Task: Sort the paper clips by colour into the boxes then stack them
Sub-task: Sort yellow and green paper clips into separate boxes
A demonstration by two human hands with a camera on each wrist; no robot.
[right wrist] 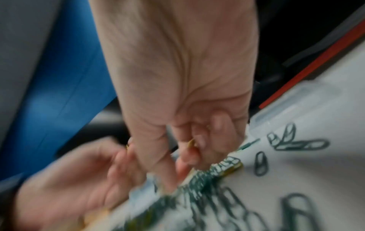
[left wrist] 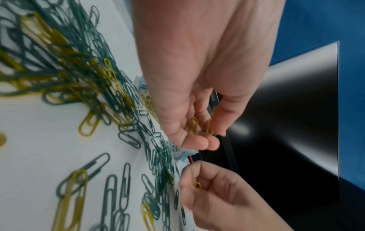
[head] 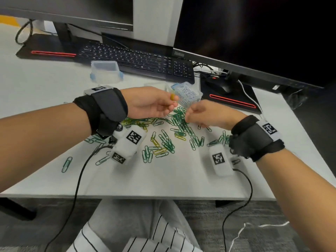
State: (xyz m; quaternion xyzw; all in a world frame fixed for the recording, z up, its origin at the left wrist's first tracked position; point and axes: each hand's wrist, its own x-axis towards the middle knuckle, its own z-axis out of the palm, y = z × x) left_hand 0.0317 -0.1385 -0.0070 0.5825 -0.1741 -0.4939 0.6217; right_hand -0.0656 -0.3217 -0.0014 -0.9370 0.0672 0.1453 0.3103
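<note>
Sorting under way, yellow clips being pulled from the green.

The left hand point(head: 152, 104) pinches yellow clips point(left wrist: 194, 127) at centre frame, just beside the filled box point(head: 188, 95), likely for dropping in; the right hand point(head: 201, 113) pinches another yellow clip point(left wrist: 198, 185) over the pile point(head: 174, 124) on the desk point(head: 181, 175). An empty box point(head: 105, 71) waits upper left.

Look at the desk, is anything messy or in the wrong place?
Yes. Green and yellow paper clips lie scattered and mixed over the desk instead of sorted. One box holds pale clips; another box sits closed and looks empty. The left hand pinches yellow clips.
</note>
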